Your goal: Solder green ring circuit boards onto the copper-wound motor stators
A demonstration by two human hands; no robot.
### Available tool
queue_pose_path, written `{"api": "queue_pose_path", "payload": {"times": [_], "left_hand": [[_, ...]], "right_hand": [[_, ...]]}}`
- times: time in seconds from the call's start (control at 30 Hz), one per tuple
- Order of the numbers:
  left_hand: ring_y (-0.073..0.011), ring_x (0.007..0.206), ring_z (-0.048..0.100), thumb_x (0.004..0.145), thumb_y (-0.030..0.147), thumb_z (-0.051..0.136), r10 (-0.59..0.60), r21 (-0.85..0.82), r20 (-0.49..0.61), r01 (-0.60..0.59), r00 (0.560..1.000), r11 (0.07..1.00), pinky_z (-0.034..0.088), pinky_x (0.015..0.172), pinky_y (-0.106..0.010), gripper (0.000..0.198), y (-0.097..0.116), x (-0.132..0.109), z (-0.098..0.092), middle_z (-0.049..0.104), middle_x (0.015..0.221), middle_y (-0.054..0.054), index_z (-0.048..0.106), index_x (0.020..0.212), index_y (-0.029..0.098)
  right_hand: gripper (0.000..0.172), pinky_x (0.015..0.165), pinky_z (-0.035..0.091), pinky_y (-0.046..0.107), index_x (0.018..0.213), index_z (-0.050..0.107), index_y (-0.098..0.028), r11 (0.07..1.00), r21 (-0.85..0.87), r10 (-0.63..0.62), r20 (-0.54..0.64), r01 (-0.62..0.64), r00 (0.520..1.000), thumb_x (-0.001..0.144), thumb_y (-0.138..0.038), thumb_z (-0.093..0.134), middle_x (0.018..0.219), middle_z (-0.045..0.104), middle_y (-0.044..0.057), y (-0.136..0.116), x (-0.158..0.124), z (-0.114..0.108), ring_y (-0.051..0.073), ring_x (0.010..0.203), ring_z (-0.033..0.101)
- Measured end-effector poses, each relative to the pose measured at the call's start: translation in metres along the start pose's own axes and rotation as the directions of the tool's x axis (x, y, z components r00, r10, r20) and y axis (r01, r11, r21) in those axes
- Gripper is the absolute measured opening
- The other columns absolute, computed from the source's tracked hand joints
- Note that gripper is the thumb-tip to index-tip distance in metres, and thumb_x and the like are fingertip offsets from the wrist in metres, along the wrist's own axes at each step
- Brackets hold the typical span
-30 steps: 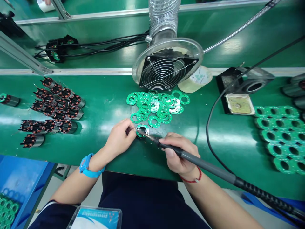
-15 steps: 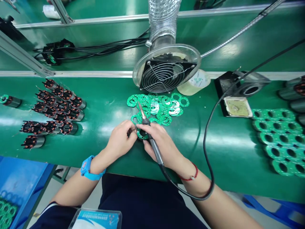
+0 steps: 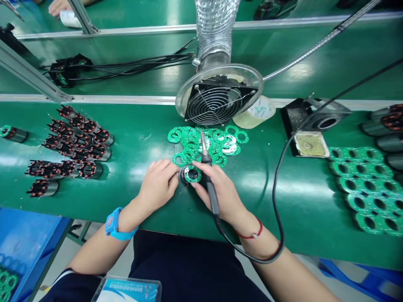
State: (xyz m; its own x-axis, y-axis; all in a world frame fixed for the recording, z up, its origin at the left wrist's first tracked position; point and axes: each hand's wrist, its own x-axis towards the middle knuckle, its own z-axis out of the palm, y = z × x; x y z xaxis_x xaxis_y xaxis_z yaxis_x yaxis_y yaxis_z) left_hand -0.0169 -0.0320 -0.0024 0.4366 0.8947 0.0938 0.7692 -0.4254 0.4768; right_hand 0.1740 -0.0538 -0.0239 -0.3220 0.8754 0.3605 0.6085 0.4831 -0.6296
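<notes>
A small motor stator with a green ring board [image 3: 191, 173] on top stands upright on the green table [image 3: 141, 138], held between both hands. My left hand [image 3: 159, 184] pinches its left side with curled fingers. My right hand [image 3: 217, 191] touches its right side while gripping a soldering iron [image 3: 208, 172], whose tip points away from me over a pile of green ring boards [image 3: 206, 142]. The iron's black cable [image 3: 277, 188] loops round my right wrist.
Several copper-wound stators [image 3: 72, 142] lie at the left. A fume fan on a foil duct [image 3: 217, 96] stands behind the pile, with a tape roll [image 3: 256, 111] and an iron stand with sponge [image 3: 310, 134] to its right. More green boards [image 3: 368, 184] fill the far right.
The iron has swung from lying across the board, tip left, to pointing away from me. My right hand moved in to the stator, which now stands upright with its ring board facing up.
</notes>
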Motion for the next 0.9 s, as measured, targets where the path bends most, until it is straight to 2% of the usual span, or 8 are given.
{"api": "queue_pose_path", "payload": {"times": [0.13, 0.27, 0.4, 0.5, 0.6, 0.67, 0.77, 0.9], "left_hand": [[-0.018, 0.081, 0.053, 0.091, 0.017, 0.043, 0.019, -0.158, -0.035, -0.024, 0.999, 0.987, 0.04, 0.074, -0.032, 0.014, 0.004, 0.001, 0.001, 0.059, 0.083, -0.004, 0.056, 0.085, 0.019], [-0.0143, 0.074, 0.053, 0.087, 0.014, 0.049, -0.086, -0.369, 0.006, 0.082, 0.996, 0.926, 0.041, 0.068, -0.026, 0.009, 0.007, 0.003, -0.001, 0.056, 0.079, -0.001, 0.057, 0.084, 0.019], [-0.0116, 0.069, 0.051, 0.084, 0.013, 0.052, -0.169, -0.53, 0.08, 0.185, 0.982, 0.827, 0.041, 0.063, -0.023, 0.008, 0.005, 0.006, -0.004, 0.055, 0.075, 0.001, 0.057, 0.08, 0.018], [-0.0111, 0.067, 0.05, 0.083, 0.018, 0.053, -0.224, -0.634, 0.165, 0.277, 0.961, 0.722, 0.04, 0.061, -0.023, 0.006, 0.001, 0.007, -0.004, 0.056, 0.073, 0.001, 0.057, 0.078, 0.017], [-0.011, 0.065, 0.049, 0.082, 0.023, 0.052, -0.249, -0.686, 0.223, 0.333, 0.942, 0.647, 0.039, 0.061, -0.023, 0.008, -0.002, 0.007, -0.002, 0.054, 0.07, 0.002, 0.055, 0.076, 0.017], [-0.0106, 0.063, 0.047, 0.081, 0.021, 0.05, -0.272, -0.688, 0.229, 0.353, 0.935, 0.634, 0.038, 0.059, -0.023, 0.008, -0.003, 0.007, 0.0, 0.052, 0.067, 0.003, 0.053, 0.074, 0.018], [-0.01, 0.061, 0.046, 0.079, 0.016, 0.048, -0.306, -0.668, 0.217, 0.37, 0.927, 0.646, 0.037, 0.057, -0.022, 0.007, -0.003, 0.008, 0.001, 0.051, 0.065, 0.004, 0.05, 0.072, 0.018], [-0.0092, 0.06, 0.045, 0.077, 0.013, 0.047, -0.316, -0.632, 0.214, 0.378, 0.924, 0.677, 0.035, 0.056, -0.022, 0.007, -0.003, 0.009, 0.001, 0.05, 0.065, 0.005, 0.049, 0.072, 0.018]], "right_hand": [[0.048, 0.081, 0.052, 0.044, 0.133, 0.038, -0.024, 0.997, -0.013, -0.076, 0.027, 0.076, 0.997, 0.088, -0.019, 0.055, 0.118, 0.062, 0.012, -0.005, 0.002, 0.004, 0.026, 0.102, 0.06], [0.053, 0.088, 0.047, 0.048, 0.134, 0.034, -0.025, 0.983, 0.0, -0.182, -0.023, 0.182, 0.983, 0.087, -0.015, 0.054, 0.126, 0.059, 0.013, -0.01, 0.003, 0.002, 0.026, 0.114, 0.056], [0.054, 0.09, 0.044, 0.046, 0.134, 0.036, -0.028, 0.966, -0.062, -0.249, 0.015, 0.249, 0.968, 0.085, -0.01, 0.052, 0.12, 0.065, 0.008, -0.011, 0.001, 0.0, 0.025, 0.118, 0.054], [0.047, 0.088, 0.045, 0.043, 0.13, 0.045, -0.026, 0.975, -0.106, -0.193, 0.022, 0.194, 0.981, 0.086, -0.01, 0.051, 0.11, 0.069, 0.006, -0.012, 0.0, 0.0, 0.024, 0.111, 0.058], [0.04, 0.084, 0.048, 0.041, 0.124, 0.051, -0.024, 0.984, -0.055, -0.17, -0.013, 0.169, 0.985, 0.086, -0.009, 0.051, 0.096, 0.071, 0.005, -0.014, 0.002, 0.001, 0.021, 0.093, 0.064], [0.041, 0.084, 0.049, 0.04, 0.124, 0.049, -0.024, 0.989, 0.014, -0.147, -0.065, 0.149, 0.987, 0.087, -0.009, 0.05, 0.094, 0.073, 0.004, -0.016, 0.002, 0.0, 0.02, 0.086, 0.066], [0.041, 0.082, 0.051, 0.039, 0.128, 0.048, -0.025, 0.989, 0.133, -0.047, -0.179, 0.072, 0.983, 0.089, -0.013, 0.052, 0.091, 0.074, 0.003, -0.015, -0.002, -0.002, 0.02, 0.086, 0.068], [0.03, 0.066, 0.053, 0.034, 0.118, 0.057, -0.023, 0.961, 0.277, 0.089, -0.289, -0.006, 0.953, 0.089, -0.023, 0.054, 0.079, 0.071, 0.003, -0.011, -0.013, -0.007, 0.019, 0.069, 0.067]]}}
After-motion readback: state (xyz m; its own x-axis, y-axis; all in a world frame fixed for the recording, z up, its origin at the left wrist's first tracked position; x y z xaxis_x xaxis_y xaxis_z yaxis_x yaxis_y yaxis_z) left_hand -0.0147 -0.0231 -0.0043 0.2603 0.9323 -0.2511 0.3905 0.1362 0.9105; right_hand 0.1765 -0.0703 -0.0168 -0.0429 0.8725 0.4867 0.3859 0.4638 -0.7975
